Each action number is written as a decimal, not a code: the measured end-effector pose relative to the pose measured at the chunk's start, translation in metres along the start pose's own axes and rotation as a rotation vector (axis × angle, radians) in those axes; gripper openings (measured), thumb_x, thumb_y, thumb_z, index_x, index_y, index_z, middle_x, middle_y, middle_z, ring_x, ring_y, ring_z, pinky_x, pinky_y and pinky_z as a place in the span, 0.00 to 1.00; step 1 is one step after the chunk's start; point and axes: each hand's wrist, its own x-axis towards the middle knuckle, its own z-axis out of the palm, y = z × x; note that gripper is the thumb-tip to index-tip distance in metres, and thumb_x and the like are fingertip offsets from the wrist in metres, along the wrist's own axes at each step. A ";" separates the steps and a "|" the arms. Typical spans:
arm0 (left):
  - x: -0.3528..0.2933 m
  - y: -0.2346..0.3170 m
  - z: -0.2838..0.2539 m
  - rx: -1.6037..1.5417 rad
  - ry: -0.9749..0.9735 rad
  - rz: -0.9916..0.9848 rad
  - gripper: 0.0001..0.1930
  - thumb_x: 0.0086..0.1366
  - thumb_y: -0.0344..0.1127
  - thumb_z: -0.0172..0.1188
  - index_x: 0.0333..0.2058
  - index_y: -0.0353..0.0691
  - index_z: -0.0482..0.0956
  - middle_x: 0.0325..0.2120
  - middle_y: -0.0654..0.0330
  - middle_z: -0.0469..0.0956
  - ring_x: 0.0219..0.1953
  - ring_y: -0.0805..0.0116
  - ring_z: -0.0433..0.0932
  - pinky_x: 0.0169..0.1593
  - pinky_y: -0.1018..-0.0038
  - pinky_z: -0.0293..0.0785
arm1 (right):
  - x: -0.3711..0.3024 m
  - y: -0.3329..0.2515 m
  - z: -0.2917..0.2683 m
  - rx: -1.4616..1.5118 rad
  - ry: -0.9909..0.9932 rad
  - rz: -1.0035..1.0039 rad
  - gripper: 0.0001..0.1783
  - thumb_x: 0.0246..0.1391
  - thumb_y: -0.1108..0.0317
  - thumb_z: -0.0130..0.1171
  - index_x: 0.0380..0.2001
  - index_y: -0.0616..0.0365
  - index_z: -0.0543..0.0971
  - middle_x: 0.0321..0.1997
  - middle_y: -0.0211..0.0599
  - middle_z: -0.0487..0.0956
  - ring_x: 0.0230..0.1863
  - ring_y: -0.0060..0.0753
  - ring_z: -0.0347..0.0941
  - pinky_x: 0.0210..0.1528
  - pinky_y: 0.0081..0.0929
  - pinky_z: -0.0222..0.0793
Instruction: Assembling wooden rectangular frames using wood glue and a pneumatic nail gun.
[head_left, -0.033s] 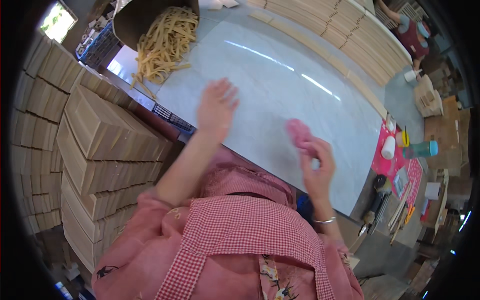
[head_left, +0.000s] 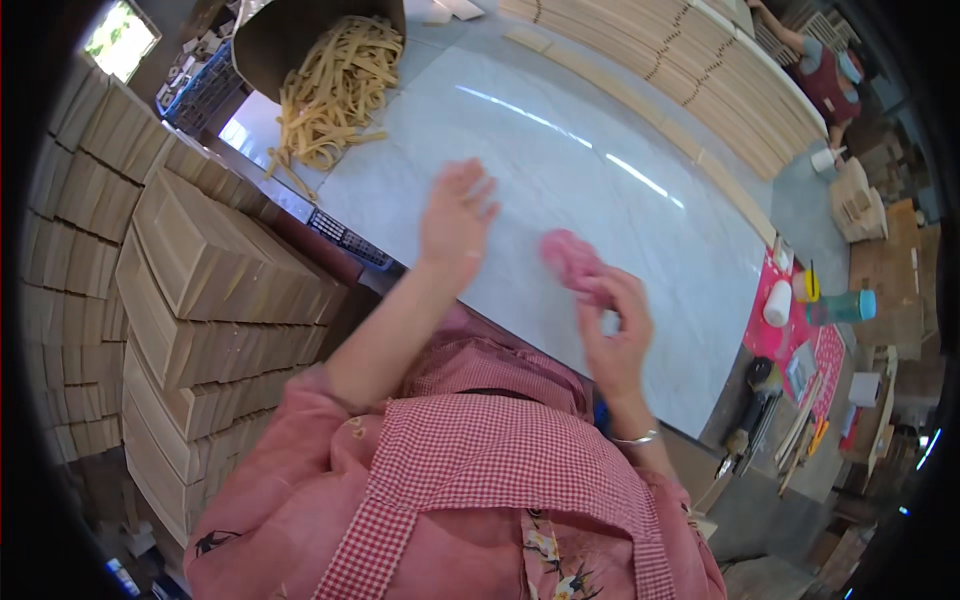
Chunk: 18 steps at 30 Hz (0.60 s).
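A crumpled pink cloth hangs from my right hand, pinched between thumb and fingers over the white marbled tabletop. My left hand is raised above the table to the left of the cloth, fingers apart, with nothing in it. Both hands are a little blurred. At the far left of the table, a tipped container spills a heap of pale, flat strips.
Stacked wooden trays rise at the left. Long bundled wooden slats line the far edge. On the right are a white bottle, a teal-lidded jar, a brush and pencils or sticks. A co-worker is at the far right.
The pink cloth and my right hand have shifted left. My left hand has moved to the right, so the two hands are closer together.
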 end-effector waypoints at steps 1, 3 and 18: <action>0.005 -0.018 0.015 0.021 0.041 -0.032 0.26 0.71 0.48 0.59 0.64 0.48 0.70 0.62 0.61 0.71 0.61 0.58 0.69 0.57 0.63 0.67 | 0.009 -0.011 0.028 0.084 -0.055 0.000 0.14 0.51 0.82 0.62 0.41 0.59 0.82 0.50 0.35 0.79 0.40 0.27 0.72 0.40 0.22 0.70; -0.008 -0.021 0.049 0.062 0.070 -0.100 0.28 0.71 0.51 0.58 0.65 0.46 0.68 0.61 0.57 0.72 0.60 0.58 0.69 0.60 0.60 0.67 | 0.025 -0.015 0.054 0.170 -0.101 0.000 0.14 0.51 0.82 0.63 0.41 0.59 0.82 0.50 0.34 0.79 0.41 0.28 0.72 0.41 0.22 0.70; -0.019 0.030 -0.010 0.307 -0.081 -0.296 0.16 0.73 0.33 0.58 0.56 0.38 0.72 0.53 0.55 0.75 0.61 0.63 0.72 0.60 0.69 0.71 | 0.069 0.135 -0.184 -0.459 0.559 0.083 0.08 0.54 0.77 0.65 0.38 0.57 0.82 0.35 0.30 0.82 0.29 0.20 0.73 0.29 0.18 0.66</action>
